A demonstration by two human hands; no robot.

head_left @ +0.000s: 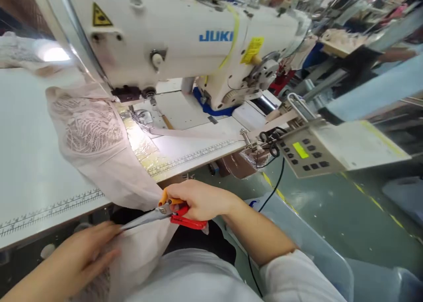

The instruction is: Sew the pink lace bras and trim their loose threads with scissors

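Observation:
My right hand [196, 198] grips the scissors [148, 217], which have red and orange handles and blades pointing left. Pale pink fabric with lace [119, 174] drapes from under the sewing machine's needle area over the table edge and down to my lap. At the lower left, my left hand [87, 253] holds the fabric near the blade tips, its thumb apart from the bent fingers. The blades lie along the fabric between my hands.
A white sewing machine [181, 37] stands across the white table [29, 152]. To the right are a control panel [307, 152] and a pink strip [198, 133] running toward the needle. A clear plastic bin [297, 236] sits below at the right, near a black cable.

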